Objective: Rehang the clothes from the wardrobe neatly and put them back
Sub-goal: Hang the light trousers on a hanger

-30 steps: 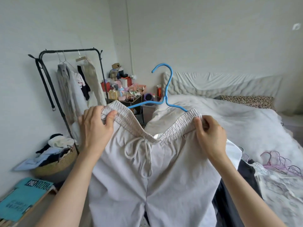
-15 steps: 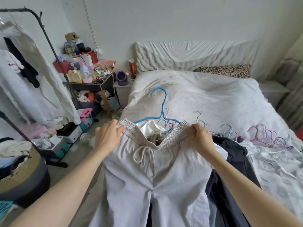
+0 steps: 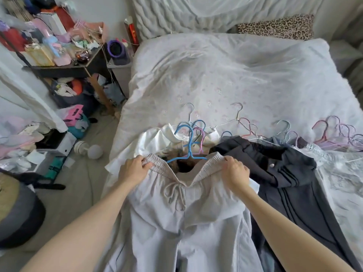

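Observation:
Light grey drawstring trousers (image 3: 182,216) lie spread over the foot of the bed, their elastic waistband threaded on a blue hanger (image 3: 187,146). My left hand (image 3: 133,170) grips the waistband's left end. My right hand (image 3: 236,172) grips its right end. The hanger's hook points away from me over a white garment (image 3: 149,140). A dark navy striped garment (image 3: 290,177) lies just right of the trousers.
Several loose wire and plastic hangers (image 3: 334,132) are strewn across the white duvet (image 3: 235,75). A cluttered dark side table (image 3: 78,65) and floor clutter stand at left, with a woven basket (image 3: 11,195) at the lower left. A leopard pillow (image 3: 275,26) lies at the headboard.
I have lowered the trousers and hanger from chest height onto the bed, and my view has tilted down from the clothes rack to the mattress. Both hands kept their grip on the waistband.

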Tool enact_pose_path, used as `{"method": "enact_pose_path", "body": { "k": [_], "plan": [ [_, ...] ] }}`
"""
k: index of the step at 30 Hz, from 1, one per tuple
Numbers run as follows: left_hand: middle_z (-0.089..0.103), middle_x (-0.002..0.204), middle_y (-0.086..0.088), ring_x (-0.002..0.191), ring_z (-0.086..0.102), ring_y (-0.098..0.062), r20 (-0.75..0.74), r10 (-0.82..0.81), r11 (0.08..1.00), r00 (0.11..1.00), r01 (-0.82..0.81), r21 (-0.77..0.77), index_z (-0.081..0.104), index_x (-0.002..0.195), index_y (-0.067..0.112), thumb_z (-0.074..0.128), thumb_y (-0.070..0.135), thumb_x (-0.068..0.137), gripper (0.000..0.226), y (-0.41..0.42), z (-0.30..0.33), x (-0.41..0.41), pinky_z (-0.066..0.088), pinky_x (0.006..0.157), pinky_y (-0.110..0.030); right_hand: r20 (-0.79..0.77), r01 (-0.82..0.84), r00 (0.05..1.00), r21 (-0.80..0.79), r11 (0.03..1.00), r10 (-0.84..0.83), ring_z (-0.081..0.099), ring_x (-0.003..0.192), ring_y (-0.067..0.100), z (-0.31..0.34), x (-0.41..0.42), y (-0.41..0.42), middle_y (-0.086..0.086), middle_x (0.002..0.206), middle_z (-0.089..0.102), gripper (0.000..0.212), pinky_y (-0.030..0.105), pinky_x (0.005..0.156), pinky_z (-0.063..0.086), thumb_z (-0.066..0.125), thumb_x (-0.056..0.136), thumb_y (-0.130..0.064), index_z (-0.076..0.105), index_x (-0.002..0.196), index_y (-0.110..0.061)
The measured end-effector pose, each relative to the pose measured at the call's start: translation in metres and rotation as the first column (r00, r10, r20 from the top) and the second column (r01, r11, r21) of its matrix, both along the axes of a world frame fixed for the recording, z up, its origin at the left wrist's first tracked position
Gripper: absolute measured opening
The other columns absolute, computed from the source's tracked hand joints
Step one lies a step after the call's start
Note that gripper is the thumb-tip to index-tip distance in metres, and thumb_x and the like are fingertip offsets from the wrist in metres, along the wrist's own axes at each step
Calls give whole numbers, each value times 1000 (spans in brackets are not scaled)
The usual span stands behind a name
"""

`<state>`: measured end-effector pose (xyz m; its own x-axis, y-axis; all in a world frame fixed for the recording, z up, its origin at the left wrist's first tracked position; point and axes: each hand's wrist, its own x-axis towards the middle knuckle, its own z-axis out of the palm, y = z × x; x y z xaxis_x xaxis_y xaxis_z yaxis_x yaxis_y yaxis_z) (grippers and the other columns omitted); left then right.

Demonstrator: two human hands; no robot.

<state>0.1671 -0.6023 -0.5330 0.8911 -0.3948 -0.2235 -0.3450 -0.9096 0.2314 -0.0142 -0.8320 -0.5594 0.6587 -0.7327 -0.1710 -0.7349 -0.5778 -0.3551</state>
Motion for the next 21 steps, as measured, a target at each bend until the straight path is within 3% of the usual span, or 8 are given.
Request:
{"method": "enact_pose_path", "body": {
  "k": [4, 8, 12, 16, 21],
  "plan": [
    [54, 124, -14, 116, 46, -33, -1, -116, 989, 993, 116, 87, 46, 127, 9, 42, 24, 93, 37, -4, -26, 2, 42, 88, -40, -33, -103, 994, 11, 995, 103, 30, 135, 19, -23, -18, 4, 1, 145, 38, 48, 42, 113, 12, 37, 94, -22, 30, 142, -21],
    [51, 128, -21, 120, 46, -37, -5, -296, 955, 955, 296, 15, 48, 128, 0, 43, 29, 89, 49, 5, -47, -33, 38, 98, -42, 25, -119, 993, -36, 992, 120, 35, 129, 26, -35, -60, 18, 6, 136, 43, 48, 44, 104, 22, 38, 88, -23, 41, 134, -12],
    [66, 103, -21, 92, 65, -37, -91, -368, 930, 925, 367, -30, 65, 105, -1, 38, 35, 76, 53, 24, -55, -96, 54, 72, -48, 45, -67, 997, 13, 998, 66, 28, 138, 26, -32, -116, 59, 7, 147, 36, 54, 46, 113, 15, 51, 93, -23, 33, 142, -13],
    [65, 109, -18, 95, 65, -36, -96, -535, 842, 839, 539, 20, 66, 108, 7, 38, 38, 75, 53, 49, -53, -175, 54, 73, -45, -16, -123, 992, 16, 992, 123, 13, 144, 20, -27, -180, 107, 0, 155, 17, 61, 40, 115, 1, 45, 95, -32, 16, 148, -22],
    [58, 122, -18, 112, 56, -37, -41, -618, 784, 785, 611, -110, 61, 117, 9, 38, 39, 79, 54, 65, -36, -235, 48, 85, -48, 24, 37, 999, -71, 997, -36, 30, 138, 25, -7, -249, 158, 6, 148, 36, 57, 44, 112, 13, 47, 92, -39, 34, 143, -18]
  ]
}}
